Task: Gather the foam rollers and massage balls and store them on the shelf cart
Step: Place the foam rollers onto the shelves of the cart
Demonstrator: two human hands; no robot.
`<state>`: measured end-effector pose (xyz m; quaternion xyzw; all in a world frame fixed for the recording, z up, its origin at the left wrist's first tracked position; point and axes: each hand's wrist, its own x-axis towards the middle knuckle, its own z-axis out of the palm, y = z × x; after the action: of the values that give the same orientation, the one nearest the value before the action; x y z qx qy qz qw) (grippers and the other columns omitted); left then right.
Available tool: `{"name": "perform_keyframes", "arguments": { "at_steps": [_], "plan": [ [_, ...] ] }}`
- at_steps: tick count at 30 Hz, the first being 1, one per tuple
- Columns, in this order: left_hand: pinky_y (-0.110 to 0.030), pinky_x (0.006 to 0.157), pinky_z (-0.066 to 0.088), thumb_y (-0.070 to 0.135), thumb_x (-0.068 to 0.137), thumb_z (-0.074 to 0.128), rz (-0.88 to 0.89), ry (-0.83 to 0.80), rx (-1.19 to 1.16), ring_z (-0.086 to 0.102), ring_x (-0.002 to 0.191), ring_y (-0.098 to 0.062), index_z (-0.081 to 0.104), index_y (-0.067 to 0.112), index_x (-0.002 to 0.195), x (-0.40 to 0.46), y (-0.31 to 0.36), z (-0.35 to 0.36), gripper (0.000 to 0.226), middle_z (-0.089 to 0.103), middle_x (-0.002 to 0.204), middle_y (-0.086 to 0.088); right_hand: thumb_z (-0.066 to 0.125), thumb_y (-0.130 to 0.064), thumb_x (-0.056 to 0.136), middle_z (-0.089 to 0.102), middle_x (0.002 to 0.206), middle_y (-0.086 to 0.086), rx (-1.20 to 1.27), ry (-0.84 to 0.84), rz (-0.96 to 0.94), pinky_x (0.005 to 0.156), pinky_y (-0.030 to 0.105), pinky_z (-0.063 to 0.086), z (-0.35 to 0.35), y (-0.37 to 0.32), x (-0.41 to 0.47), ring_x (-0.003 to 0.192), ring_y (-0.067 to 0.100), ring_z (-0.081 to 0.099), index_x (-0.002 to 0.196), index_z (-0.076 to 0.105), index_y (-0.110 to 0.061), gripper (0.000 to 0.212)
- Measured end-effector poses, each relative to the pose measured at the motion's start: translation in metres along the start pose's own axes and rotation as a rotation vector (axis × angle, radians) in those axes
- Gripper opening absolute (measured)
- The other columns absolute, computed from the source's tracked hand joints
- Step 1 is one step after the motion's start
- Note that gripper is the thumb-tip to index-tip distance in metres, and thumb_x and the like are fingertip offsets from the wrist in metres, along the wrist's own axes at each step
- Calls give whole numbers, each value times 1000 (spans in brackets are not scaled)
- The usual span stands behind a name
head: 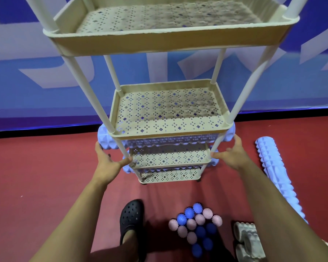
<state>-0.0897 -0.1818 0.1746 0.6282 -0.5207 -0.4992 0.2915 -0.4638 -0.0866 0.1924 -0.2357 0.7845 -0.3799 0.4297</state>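
Head view: both hands on a foam roller [110,139] in the shelf cart [169,118], frame centre.
Left hand [108,163] and right hand [233,155] grip the roller's ends; massage balls [195,226] lie bottom centre.

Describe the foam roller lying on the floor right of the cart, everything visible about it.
The foam roller is a long pale blue cylinder with a ridged, bumpy surface that looks like foam. It lies flat on the red floor, angled away from the cart, its near end hidden behind the person's right forearm. No hand touches it.
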Motion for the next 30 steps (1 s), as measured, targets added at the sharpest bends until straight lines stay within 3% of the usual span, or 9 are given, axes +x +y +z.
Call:
{"name": "perform_keyframes", "arguments": {
  "at_steps": [4, 6, 8, 10, 14, 21, 24, 28, 30],
  "plan": [
    [-51, 118, 34, 33, 75, 90, -121, 33, 120, 29, 149, -30, -13, 23, 160, -2, 1, 5, 133, 7, 169, -5, 81, -1, 81, 54, 124, 12, -30, 17, -22, 75, 33, 50, -2, 5, 8, 105, 22, 54, 160, 14, -22, 106],
    [-54, 113, 41, 38, 84, 82, -248, 41, 258, 40, 142, -38, 17, 3, 156, -7, 5, 11, 103, 25, 160, -22, 82, -6, 81, 56, 128, 9, -65, 31, -41, 86, 34, 47, -5, 8, 11, 119, 26, 56, 161, 17, -24, 105],
    [-51, 100, 48, 43, 93, 69, -286, -99, 418, 56, 125, -42, 50, -2, 135, -21, 14, 24, 64, 53, 139, -27, 83, -12, 81, 53, 139, 11, -130, 40, -66, 94, 32, 44, -11, 10, 9, 132, 28, 52, 163, 15, -24, 108],
    [-41, 96, 48, 45, 98, 63, -191, -298, 509, 63, 114, -33, 63, 5, 124, -39, 25, 42, 47, 66, 121, -15, 84, -18, 81, 42, 155, 16, -190, 41, -68, 102, 34, 40, -18, 16, 7, 140, 29, 46, 163, 10, -22, 111],
    [-29, 100, 45, 49, 99, 59, 52, -499, 497, 62, 115, -13, 64, 20, 127, -62, 45, 99, 41, 68, 119, 7, 81, -23, 85, 29, 162, 20, -326, 65, -77, 115, 37, 31, -39, 46, 2, 148, 30, 33, 162, 17, -15, 100],
    [-32, 103, 49, 48, 98, 62, 330, -606, 380, 66, 108, -11, 59, 26, 135, -97, 69, 218, 43, 66, 124, 5, 80, -39, 85, 37, 159, 18, -334, 165, 61, 120, 36, 28, -90, 117, -2, 148, 29, 36, 156, 34, -7, 90],
    [-36, 104, 49, 47, 98, 62, 426, -656, 360, 64, 105, -10, 57, 25, 139, -116, 67, 271, 47, 62, 126, 3, 78, -75, 63, 60, 141, 14, -287, 227, 119, 114, 43, 40, -116, 172, 18, 134, 31, 54, 141, 55, -6, 107],
    [-34, 103, 49, 43, 99, 61, 502, -702, 388, 61, 109, -3, 55, 25, 140, -133, 49, 325, 45, 56, 130, 10, 85, -39, 78, 62, 135, 15, -352, 210, 203, 109, 44, 43, -155, 220, 24, 127, 33, 58, 141, 55, -6, 77],
    [-35, 102, 49, 44, 99, 59, 532, -746, 465, 61, 110, -5, 54, 25, 142, -131, 40, 346, 47, 53, 132, 11, 84, -51, 75, 57, 140, 15, -406, 205, 318, 108, 43, 44, -177, 246, 34, 129, 34, 55, 144, 51, -12, 86]
  ]
}}
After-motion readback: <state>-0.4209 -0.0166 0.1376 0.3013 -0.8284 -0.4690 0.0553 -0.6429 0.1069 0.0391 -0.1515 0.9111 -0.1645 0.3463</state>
